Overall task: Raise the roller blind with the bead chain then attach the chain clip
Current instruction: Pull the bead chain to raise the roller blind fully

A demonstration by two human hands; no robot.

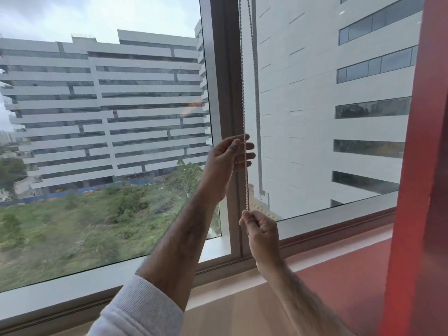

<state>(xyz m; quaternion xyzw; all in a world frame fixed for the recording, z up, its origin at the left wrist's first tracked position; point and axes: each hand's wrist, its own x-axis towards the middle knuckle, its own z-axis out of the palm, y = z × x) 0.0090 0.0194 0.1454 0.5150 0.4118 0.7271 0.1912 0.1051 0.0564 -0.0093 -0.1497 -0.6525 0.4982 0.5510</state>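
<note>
A white bead chain (243,93) hangs in two strands in front of the grey window mullion (224,81). My left hand (228,161) pinches the nearer strand between thumb and forefinger at mid height, its other fingers spread. Lower down, my right hand (260,229) is closed in a fist around the same strand, which runs taut between the two hands. The second strand (257,105) hangs free to the right of my hands. No blind fabric and no chain clip are in view.
The window sill (327,221) runs below the glass, with a wooden ledge (230,309) in front of it. A red panel (417,190) stands close at the right edge. Large grey buildings and green ground show outside.
</note>
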